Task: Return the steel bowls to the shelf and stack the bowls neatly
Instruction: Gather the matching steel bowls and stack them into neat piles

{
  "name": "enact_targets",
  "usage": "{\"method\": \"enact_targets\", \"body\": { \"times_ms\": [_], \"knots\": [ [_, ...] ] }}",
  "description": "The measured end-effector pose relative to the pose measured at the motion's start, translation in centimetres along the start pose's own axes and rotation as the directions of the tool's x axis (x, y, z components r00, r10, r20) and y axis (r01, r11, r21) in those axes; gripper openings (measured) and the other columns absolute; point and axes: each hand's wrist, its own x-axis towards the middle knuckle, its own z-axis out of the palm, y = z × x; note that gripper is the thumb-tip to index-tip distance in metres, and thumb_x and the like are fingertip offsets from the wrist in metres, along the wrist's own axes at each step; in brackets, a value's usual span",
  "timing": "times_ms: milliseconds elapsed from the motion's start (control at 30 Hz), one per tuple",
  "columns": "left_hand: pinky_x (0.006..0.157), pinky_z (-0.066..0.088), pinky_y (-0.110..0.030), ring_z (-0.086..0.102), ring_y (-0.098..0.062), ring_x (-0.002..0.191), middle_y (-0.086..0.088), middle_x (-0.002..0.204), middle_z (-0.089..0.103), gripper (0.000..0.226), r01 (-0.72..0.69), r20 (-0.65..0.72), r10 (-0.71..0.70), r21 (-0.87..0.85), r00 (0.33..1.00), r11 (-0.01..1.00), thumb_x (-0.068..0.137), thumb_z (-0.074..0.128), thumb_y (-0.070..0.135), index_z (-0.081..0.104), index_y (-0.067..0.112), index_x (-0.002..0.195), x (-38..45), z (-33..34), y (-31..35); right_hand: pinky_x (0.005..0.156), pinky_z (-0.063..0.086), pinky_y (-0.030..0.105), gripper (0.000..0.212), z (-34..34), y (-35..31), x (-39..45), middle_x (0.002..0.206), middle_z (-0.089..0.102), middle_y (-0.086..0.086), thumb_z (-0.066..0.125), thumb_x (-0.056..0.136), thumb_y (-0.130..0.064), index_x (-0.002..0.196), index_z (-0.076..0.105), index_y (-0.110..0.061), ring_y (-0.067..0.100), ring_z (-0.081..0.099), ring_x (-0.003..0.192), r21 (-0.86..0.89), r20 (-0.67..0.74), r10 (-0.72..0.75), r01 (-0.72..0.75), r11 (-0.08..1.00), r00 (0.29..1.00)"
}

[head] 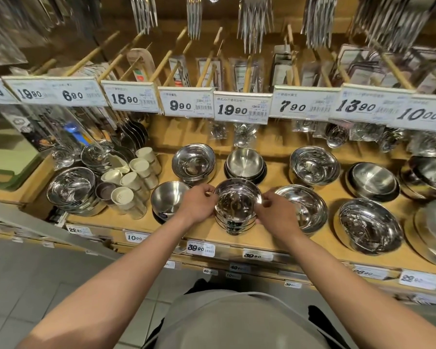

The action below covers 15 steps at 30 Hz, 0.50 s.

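A stack of shiny steel bowls stands at the front of the wooden shelf, in the middle. My left hand grips the stack's left rim, fingers curled over the edge. My right hand grips its right rim the same way. A single matte steel bowl sits just left of my left hand. A wide shallow bowl stack lies right of my right hand. Behind are more bowl stacks: one polished, one matte, one polished.
White plastic cups lie heaped to the left beside another steel bowl stack. Larger bowls fill the shelf's right end. Price tags and hanging packaged cutlery overhang the back of the shelf. Grey tiled floor lies below.
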Motion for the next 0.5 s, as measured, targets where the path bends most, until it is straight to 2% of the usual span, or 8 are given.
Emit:
{"method": "enact_targets", "body": {
  "times_ms": [67, 133, 200, 267, 333, 367, 433, 500],
  "knots": [
    [0.074, 0.064, -0.046, 0.076, -0.029, 0.077, -0.01, 0.088, 0.073, 0.019, -0.024, -0.013, 0.024, 0.032, 1.0, 0.999, 0.099, 0.059, 0.013, 0.07, 0.007, 0.114, -0.18, -0.09, 0.24, 0.072, 0.056, 0.04, 0.017, -0.08, -0.13, -0.15, 0.081, 0.073, 0.014, 0.066, 0.091, -0.018, 0.095, 0.07, -0.001, 0.033, 0.071, 0.08, 0.0, -0.017, -0.022, 0.022, 1.0, 1.0],
    [0.066, 0.062, -0.035, 0.072, -0.021, 0.065, -0.003, 0.077, 0.07, 0.018, -0.07, -0.039, 0.075, 0.13, 0.996, 0.989, 0.098, 0.058, 0.011, 0.074, 0.007, 0.105, -0.29, -0.23, 0.49, 0.077, 0.057, 0.047, 0.012, -0.14, -0.31, -0.33, 0.079, 0.073, 0.014, 0.067, 0.091, -0.016, 0.092, 0.071, -0.004, 0.034, 0.072, 0.079, 0.034, -0.023, -0.027, 0.028, 0.999, 0.999],
    [0.062, 0.059, -0.031, 0.067, -0.016, 0.059, 0.0, 0.072, 0.068, 0.018, -0.086, -0.054, 0.097, 0.176, 0.994, 0.981, 0.097, 0.057, 0.01, 0.075, 0.007, 0.101, -0.39, -0.34, 0.72, 0.079, 0.057, 0.047, 0.011, -0.17, -0.48, -0.53, 0.08, 0.073, 0.015, 0.066, 0.091, -0.014, 0.092, 0.07, -0.004, 0.035, 0.072, 0.08, 0.035, -0.027, -0.028, 0.029, 0.999, 0.999],
    [0.063, 0.058, -0.029, 0.066, -0.016, 0.061, -0.004, 0.079, 0.07, 0.019, -0.091, -0.052, 0.102, 0.184, 0.993, 0.979, 0.097, 0.058, 0.01, 0.075, 0.006, 0.105, -0.37, -0.4, 0.83, 0.077, 0.056, 0.043, 0.008, -0.23, -0.57, -0.78, 0.079, 0.073, 0.014, 0.065, 0.09, -0.012, 0.088, 0.069, -0.006, 0.035, 0.071, 0.08, 0.022, -0.03, -0.034, 0.034, 0.999, 0.999],
    [0.058, 0.051, -0.017, 0.063, -0.013, 0.062, -0.01, 0.092, 0.073, 0.023, -0.101, -0.047, 0.113, 0.207, 0.993, 0.973, 0.098, 0.059, 0.012, 0.074, 0.005, 0.114, -0.34, -0.39, 0.86, 0.077, 0.058, 0.044, 0.007, -0.29, -0.59, -0.97, 0.078, 0.072, 0.013, 0.065, 0.09, -0.01, 0.084, 0.068, -0.008, 0.035, 0.071, 0.079, 0.039, -0.02, -0.026, 0.027, 0.999, 0.999],
    [0.062, 0.05, -0.015, 0.063, -0.013, 0.067, -0.012, 0.099, 0.075, 0.025, -0.109, -0.046, 0.122, 0.226, 0.991, 0.968, 0.099, 0.059, 0.013, 0.073, 0.005, 0.117, -0.3, -0.37, 0.86, 0.078, 0.058, 0.047, 0.008, -0.31, -0.57, -1.01, 0.078, 0.072, 0.013, 0.065, 0.09, -0.01, 0.083, 0.067, -0.009, 0.035, 0.072, 0.079, 0.051, -0.01, -0.017, 0.017, 0.999, 1.0],
    [0.078, 0.049, -0.024, 0.065, -0.018, 0.084, -0.012, 0.109, 0.075, 0.026, -0.119, -0.051, 0.136, 0.249, 0.989, 0.961, 0.099, 0.059, 0.015, 0.073, 0.006, 0.119, -0.2, -0.3, 0.84, 0.082, 0.059, 0.051, 0.008, -0.25, -0.46, -0.95, 0.079, 0.072, 0.011, 0.064, 0.091, -0.01, 0.084, 0.065, -0.013, 0.033, 0.073, 0.08, 0.085, 0.012, 0.008, -0.009, 0.996, 1.0],
    [0.082, 0.05, -0.027, 0.067, -0.021, 0.092, -0.01, 0.108, 0.075, 0.027, -0.112, -0.055, 0.128, 0.235, 0.99, 0.966, 0.1, 0.058, 0.018, 0.072, 0.008, 0.121, 0.04, -0.16, 0.62, 0.085, 0.058, 0.05, 0.003, -0.19, -0.26, -0.83, 0.081, 0.072, 0.009, 0.064, 0.092, -0.012, 0.092, 0.066, -0.013, 0.03, 0.073, 0.081, 0.104, 0.025, 0.03, -0.033, 0.994, 0.999]
  ]
}}
